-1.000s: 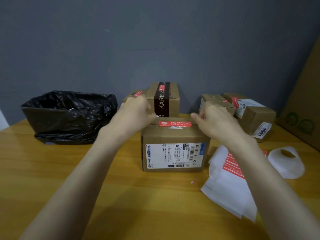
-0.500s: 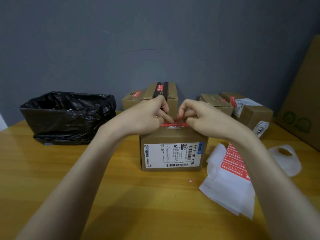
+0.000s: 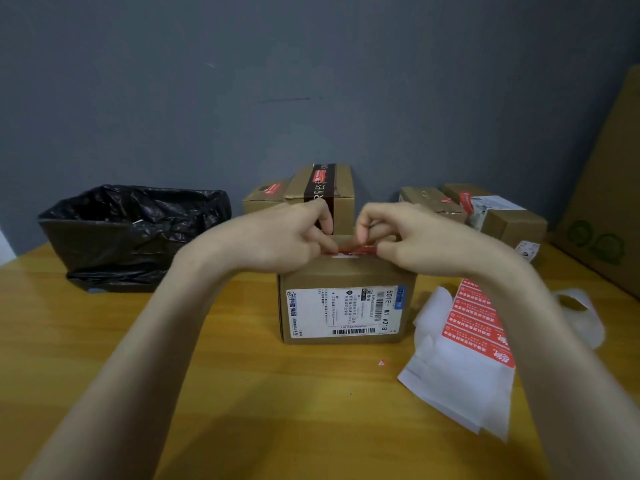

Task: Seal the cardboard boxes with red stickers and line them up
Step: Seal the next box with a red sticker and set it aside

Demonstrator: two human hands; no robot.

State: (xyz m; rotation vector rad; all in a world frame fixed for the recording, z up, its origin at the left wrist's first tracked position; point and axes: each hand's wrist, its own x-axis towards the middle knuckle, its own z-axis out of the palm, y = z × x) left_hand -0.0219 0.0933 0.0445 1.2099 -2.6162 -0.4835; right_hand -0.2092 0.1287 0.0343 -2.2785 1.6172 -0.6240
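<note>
A cardboard box (image 3: 346,313) with a white shipping label on its front stands in the middle of the table. A red sticker (image 3: 356,251) lies across its top. My left hand (image 3: 277,237) and my right hand (image 3: 422,240) sit close together on the box top, fingers curled, with thumbs and fingertips down on the sticker. A sheet of red stickers (image 3: 474,323) lies on white backing paper to the right of the box. Behind it stand a small box with a red sticker (image 3: 265,197) and a box with dark tape (image 3: 341,188).
A bin lined with a black bag (image 3: 131,233) stands at the left. Two more boxes (image 3: 433,202) (image 3: 512,223) sit at the back right. A large cardboard sheet (image 3: 609,209) leans at the right edge, and a white paper roll (image 3: 578,317) lies near it.
My hands moved from the two ends of the sticker toward its middle and now sit nearly touching on the box top. The box has not moved.
</note>
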